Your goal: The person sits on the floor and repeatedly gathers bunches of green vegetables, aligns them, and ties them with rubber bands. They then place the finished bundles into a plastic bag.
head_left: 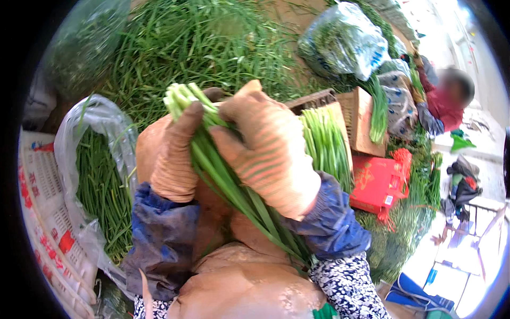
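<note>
A bunch of green leafy stalks, probably garlic chives (223, 171), lies slantwise between my gloved hands, its pale cut ends at the upper left and its leaves trailing to the lower right. My left hand (179, 155) grips the bunch near the pale ends, thumb on top. My right hand (263, 147) is closed around the stalks just beside it, its fingers partly hidden. Below them, a tan apron (251, 287) covers my lap. Close to my right hand, more stalks stand packed in a box (344, 139), pale ends up.
Loose green stalks (207, 44) are heaped ahead. A plastic-lined container (63, 159) of greens stands left. On the right are a red box (370, 183), a wooden crate (368, 123), a stuffed plastic bag (346, 40) and a person in red (446, 103) holding greens.
</note>
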`<action>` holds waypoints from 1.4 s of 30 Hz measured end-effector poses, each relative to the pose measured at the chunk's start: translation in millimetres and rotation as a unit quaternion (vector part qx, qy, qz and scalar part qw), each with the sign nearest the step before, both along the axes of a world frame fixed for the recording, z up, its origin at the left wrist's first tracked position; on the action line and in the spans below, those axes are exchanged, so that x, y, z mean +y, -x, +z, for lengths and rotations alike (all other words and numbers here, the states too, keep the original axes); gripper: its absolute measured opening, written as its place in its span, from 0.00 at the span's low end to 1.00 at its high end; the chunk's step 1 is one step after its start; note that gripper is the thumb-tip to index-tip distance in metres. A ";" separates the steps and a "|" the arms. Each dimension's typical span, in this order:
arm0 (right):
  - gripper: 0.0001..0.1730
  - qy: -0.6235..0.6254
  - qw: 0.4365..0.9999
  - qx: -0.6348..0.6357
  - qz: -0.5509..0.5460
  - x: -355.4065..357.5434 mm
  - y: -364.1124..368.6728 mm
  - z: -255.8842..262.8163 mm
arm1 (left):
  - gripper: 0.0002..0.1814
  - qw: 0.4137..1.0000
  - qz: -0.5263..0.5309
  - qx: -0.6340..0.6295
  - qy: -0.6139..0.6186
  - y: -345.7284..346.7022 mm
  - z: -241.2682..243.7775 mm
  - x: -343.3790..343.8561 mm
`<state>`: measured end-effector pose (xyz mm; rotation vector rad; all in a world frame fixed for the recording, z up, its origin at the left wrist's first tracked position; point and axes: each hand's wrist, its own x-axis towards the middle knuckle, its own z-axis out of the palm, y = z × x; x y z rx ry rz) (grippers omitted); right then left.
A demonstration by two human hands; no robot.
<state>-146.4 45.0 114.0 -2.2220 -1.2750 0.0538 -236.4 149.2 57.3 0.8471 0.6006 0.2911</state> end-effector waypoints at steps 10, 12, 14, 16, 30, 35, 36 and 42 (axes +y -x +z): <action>0.70 -0.037 0.993 0.116 -0.003 -81.3 26.7 7.2 | 0.15 0.962 0.024 -0.203 0.180 -9.6 3.7 -28.2; 0.78 0.165 0.961 0.223 -0.014 -111.9 41.8 19.4 | 0.15 0.966 -0.006 -0.217 0.141 -16.2 14.0 -36.4; 0.75 0.055 0.970 0.232 -0.040 -141.7 44.4 2.8 | 0.15 0.968 -0.040 -0.202 0.143 -27.7 20.2 -60.1; 0.65 -0.042 0.956 0.276 -0.090 -167.6 42.8 -12.5 | 0.16 0.965 -0.075 -0.188 0.165 -39.7 23.3 -86.2; 0.32 -0.036 0.857 0.229 -0.460 -456.8 -10.1 52.9 | 0.31 0.684 -0.303 -0.321 -0.580 -212.9 -39.3 -226.1; 0.29 -0.066 0.889 0.148 -0.429 -430.7 -48.8 19.4 | 0.32 0.341 -0.431 -0.211 -0.808 -181.4 -73.5 -239.9; 0.31 -0.131 0.901 0.171 -0.377 -422.4 -59.3 -1.7 | 0.32 0.334 -0.434 -0.200 -0.812 -177.6 -77.3 -228.5; 0.44 0.068 0.952 0.083 -0.288 -376.3 -100.1 -57.2 | 0.32 0.327 -0.434 -0.213 -0.812 -164.9 -51.1 -232.8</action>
